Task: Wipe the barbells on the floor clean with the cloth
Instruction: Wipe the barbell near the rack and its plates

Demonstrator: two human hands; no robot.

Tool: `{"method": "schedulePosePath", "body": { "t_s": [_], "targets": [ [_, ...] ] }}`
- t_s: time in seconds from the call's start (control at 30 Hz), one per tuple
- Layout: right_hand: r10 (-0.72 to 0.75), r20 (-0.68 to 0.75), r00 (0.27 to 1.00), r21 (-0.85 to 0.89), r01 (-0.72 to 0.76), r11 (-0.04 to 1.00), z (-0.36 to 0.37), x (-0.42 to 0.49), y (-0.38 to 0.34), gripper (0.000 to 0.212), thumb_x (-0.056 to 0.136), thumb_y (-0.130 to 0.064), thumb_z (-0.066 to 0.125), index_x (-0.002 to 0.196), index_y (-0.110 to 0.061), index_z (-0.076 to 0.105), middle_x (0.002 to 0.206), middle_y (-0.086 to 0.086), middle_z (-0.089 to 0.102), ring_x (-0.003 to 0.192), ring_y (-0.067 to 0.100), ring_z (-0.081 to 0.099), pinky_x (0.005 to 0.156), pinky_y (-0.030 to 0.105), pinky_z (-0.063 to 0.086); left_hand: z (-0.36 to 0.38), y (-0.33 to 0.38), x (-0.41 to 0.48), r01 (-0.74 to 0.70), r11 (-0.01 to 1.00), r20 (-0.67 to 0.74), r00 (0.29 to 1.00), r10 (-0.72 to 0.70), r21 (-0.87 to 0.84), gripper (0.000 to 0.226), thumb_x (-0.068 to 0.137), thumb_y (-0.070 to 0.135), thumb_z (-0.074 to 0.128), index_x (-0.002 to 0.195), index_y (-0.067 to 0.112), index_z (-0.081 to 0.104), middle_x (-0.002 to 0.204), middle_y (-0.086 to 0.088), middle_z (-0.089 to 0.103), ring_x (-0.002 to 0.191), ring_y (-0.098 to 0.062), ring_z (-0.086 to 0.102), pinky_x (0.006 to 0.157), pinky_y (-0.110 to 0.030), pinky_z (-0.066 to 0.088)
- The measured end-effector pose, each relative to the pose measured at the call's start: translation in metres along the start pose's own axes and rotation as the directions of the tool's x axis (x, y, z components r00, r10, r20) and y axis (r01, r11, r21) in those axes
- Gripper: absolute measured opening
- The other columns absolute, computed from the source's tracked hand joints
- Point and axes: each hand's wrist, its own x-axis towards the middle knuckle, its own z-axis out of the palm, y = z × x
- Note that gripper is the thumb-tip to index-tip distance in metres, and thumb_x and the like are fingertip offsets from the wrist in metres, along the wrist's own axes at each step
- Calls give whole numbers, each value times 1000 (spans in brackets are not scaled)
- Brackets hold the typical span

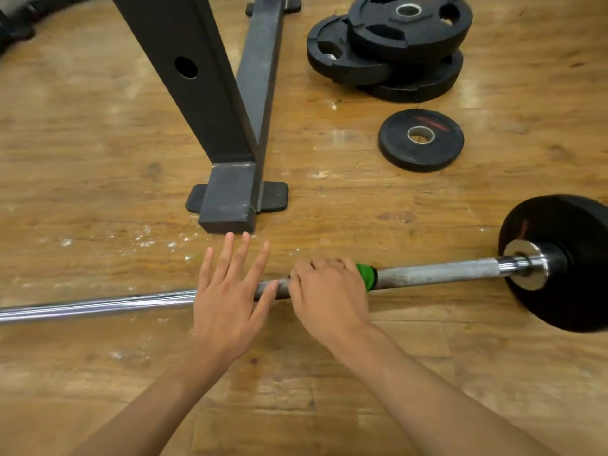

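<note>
Right hand (329,297) grips green cloth (367,277) round barbell (437,273) — left hand (227,301) flat, perhaps touching.

Long chrome steel barbell (98,304): one. Round black rubber mounted plate (566,291) on its end: one. Loose black rubber weight plates on the wooden floor (98,159): four, three overlapping in a pile (378,37), one smaller single plate (394,143) apart. Green cloth (367,276): one. Dark steel rack frame (204,103): one. Bare hands: two, left hand (227,301) and right hand (329,294).
</note>
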Motion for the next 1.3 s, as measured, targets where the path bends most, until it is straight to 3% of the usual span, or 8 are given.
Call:
{"method": "schedulePosePath", "body": {
  "t_s": [0.13, 0.27, 0.47, 0.67, 0.83, 1.03, 1.17, 1.3],
  "targets": [
    [132, -240, 962, 58, -122, 991, -3, -43, 70, 28, 101, -32, 49, 92, -16, 70, 82, 3, 62, 80, 29, 56, 95, 47, 42, -1, 6, -10, 20, 1000, -21, 1000, -21, -18, 64, 109, 56, 24, 163, 25, 36, 171, -9, 28, 162, -29, 12, 130, -53, 10],
    [321, -205, 925, 85, -310, 947, -3, -46, 52, 28, 98, -31, 45, 89, -16, 68, 86, 4, 63, 85, 29, 53, 97, 49, 40, -1, 14, -18, 42, 999, -33, 999, -42, -15, 65, 106, 53, 29, 162, 22, 39, 169, -9, 32, 161, -32, 15, 128, -57, 14],
    [171, -75, 982, 236, -149, 960, 5, -30, -7, 39, 99, -36, 38, 85, -21, 70, 83, 2, 68, 83, 27, 60, 92, 47, 38, -8, 11, -22, 22, 1000, 111, 994, -23, 10, 62, 110, 52, 17, 166, 27, 27, 174, -7, 20, 163, -28, 5, 128, -56, 11],
    [-14, -209, 978, 317, 81, 945, 17, -37, 17, 19, 93, -33, 53, 95, -18, 64, 90, 3, 61, 84, 27, 53, 82, 43, 37, -31, 14, -7, 45, 997, 397, 915, -67, 66, 72, 101, 64, -15, 166, 33, -8, 175, -4, -11, 159, -23, -23, 130, -49, -7],
    [19, -271, 962, 358, 83, 930, 19, -27, 18, 18, 91, -31, 57, 95, -15, 64, 85, 5, 62, 80, 28, 53, 79, 43, 38, -61, 11, 22, -184, 935, 539, 842, -8, 302, 95, 77, 62, -48, 162, 33, -16, 172, -5, -17, 160, -30, -18, 129, -53, -6],
    [59, -266, 962, 306, 26, 952, 19, -17, 13, 20, 94, -32, 53, 92, -14, 62, 85, 5, 61, 81, 28, 54, 82, 45, 39, -68, -34, 7, -221, 921, 526, 850, 21, 321, 87, 91, 66, -30, 165, 26, -5, 175, -9, 0, 162, -29, -4, 130, -49, 0],
    [101, -252, 962, 210, -48, 976, 21, -14, 9, 27, 97, -33, 48, 94, -12, 63, 91, 9, 58, 82, 30, 53, 84, 45, 37, -66, -77, -19, -268, 899, 521, 852, 53, 346, 74, 109, 59, 1, 165, 16, 20, 167, -17, 34, 157, -34, 26, 126, -52, 13],
    [130, -259, 957, 166, -88, 982, 23, -11, 8, 30, 99, -33, 45, 97, -11, 65, 94, 11, 61, 85, 31, 52, 86, 45, 35, -56, -102, -30, -175, 932, 469, 883, 6, 317, 77, 108, 59, -4, 165, 11, 13, 170, -15, 28, 159, -31, 21, 127, -51, 13]
  ]
}}
